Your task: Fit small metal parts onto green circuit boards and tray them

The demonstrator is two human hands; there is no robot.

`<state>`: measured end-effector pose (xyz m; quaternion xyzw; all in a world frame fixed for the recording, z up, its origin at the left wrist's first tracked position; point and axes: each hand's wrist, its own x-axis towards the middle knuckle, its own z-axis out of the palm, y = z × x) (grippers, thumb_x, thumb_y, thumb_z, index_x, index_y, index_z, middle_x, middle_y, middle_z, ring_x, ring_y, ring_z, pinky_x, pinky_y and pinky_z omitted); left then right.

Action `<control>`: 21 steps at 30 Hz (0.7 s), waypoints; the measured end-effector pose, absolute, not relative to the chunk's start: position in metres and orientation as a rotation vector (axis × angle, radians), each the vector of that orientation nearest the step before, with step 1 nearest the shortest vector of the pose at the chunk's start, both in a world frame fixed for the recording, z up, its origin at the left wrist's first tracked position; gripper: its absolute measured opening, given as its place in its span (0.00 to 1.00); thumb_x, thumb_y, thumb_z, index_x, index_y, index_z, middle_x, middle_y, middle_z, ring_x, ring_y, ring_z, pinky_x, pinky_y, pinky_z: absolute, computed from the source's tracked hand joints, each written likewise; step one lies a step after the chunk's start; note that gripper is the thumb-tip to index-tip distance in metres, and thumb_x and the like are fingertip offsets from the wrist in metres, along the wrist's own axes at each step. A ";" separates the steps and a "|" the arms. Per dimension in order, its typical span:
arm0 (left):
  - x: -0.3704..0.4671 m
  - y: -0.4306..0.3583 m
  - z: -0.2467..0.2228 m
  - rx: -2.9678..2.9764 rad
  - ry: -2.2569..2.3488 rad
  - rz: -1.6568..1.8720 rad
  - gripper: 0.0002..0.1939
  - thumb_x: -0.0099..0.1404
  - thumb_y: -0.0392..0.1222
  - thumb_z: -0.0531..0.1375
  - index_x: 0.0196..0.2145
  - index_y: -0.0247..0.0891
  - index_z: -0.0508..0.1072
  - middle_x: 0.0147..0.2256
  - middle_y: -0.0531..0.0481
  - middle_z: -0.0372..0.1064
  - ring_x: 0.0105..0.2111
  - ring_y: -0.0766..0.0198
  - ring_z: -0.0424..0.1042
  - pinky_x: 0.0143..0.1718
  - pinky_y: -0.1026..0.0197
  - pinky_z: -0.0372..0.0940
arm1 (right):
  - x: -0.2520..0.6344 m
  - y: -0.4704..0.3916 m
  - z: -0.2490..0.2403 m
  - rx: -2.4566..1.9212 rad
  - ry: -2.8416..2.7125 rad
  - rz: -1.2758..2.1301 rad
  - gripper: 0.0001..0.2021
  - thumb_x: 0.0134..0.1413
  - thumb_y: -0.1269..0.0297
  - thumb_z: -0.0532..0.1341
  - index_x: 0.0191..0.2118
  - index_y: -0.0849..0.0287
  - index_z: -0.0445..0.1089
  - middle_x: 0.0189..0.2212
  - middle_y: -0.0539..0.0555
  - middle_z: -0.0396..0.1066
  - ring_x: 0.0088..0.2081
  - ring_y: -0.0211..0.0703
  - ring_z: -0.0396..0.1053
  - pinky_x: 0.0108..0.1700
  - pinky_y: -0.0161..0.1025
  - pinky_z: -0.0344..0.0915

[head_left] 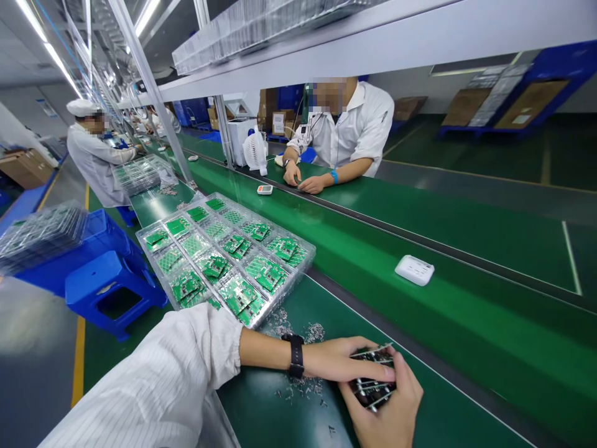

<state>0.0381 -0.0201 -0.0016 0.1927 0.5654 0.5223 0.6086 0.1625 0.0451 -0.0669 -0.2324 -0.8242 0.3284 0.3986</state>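
Observation:
Both my hands are wrapped around a small stack of circuit boards (373,393), dark components showing between the thin edges. My left hand (342,359), with a black watch at its wrist, covers the stack from the left and above. From below and the right, my right hand (396,407) grips the same boards, thumb and fingers on either side. Small loose metal parts (308,387) lie scattered on the green bench beside and under my left wrist. Beyond my left forearm is a clear plastic tray (305,264) whose compartments hold green circuit boards (237,292).
A green conveyor belt (345,249) runs alongside the bench, carrying a white plastic device (415,270) and a smaller one (264,190). Across it sits a co-worker (345,130); another person (96,149) works at left. A blue stool (109,283) stands left. A shelf (373,40) hangs overhead.

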 end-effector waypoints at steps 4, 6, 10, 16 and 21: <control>0.037 -0.019 0.000 0.576 1.370 1.149 0.31 0.59 0.57 0.70 0.55 0.37 0.73 0.50 0.49 0.72 0.56 0.53 0.69 0.62 0.52 0.62 | 0.164 0.044 -0.068 -0.562 -2.096 0.760 0.41 0.59 0.46 0.64 0.69 0.69 0.57 0.56 0.74 0.66 0.58 0.71 0.64 0.55 0.63 0.63; 0.035 -0.018 0.002 0.695 1.412 1.086 0.26 0.65 0.58 0.65 0.52 0.37 0.74 0.47 0.49 0.73 0.54 0.53 0.70 0.62 0.51 0.62 | 0.165 0.043 -0.066 -0.558 -2.096 0.735 0.41 0.60 0.47 0.64 0.70 0.69 0.56 0.57 0.75 0.65 0.59 0.71 0.64 0.55 0.62 0.63; 0.032 -0.019 0.008 0.870 1.549 0.934 0.25 0.70 0.61 0.57 0.54 0.41 0.73 0.46 0.50 0.73 0.53 0.52 0.71 0.62 0.49 0.61 | 0.166 0.041 -0.061 -0.536 -2.085 0.714 0.39 0.59 0.52 0.65 0.70 0.67 0.56 0.58 0.74 0.64 0.60 0.70 0.63 0.56 0.62 0.63; 0.032 -0.024 0.016 0.921 1.690 0.816 0.37 0.64 0.73 0.55 0.54 0.40 0.72 0.49 0.44 0.74 0.50 0.47 0.73 0.54 0.49 0.66 | 0.165 0.043 -0.063 -0.558 -2.057 0.685 0.41 0.58 0.53 0.67 0.70 0.68 0.56 0.58 0.75 0.64 0.60 0.72 0.62 0.57 0.67 0.62; 0.032 -0.025 0.021 0.905 1.764 0.751 0.38 0.64 0.76 0.51 0.51 0.39 0.73 0.47 0.43 0.74 0.48 0.48 0.73 0.50 0.50 0.68 | 0.164 0.043 -0.069 -0.475 -2.058 0.679 0.41 0.60 0.52 0.65 0.71 0.64 0.53 0.61 0.74 0.61 0.61 0.71 0.61 0.57 0.68 0.62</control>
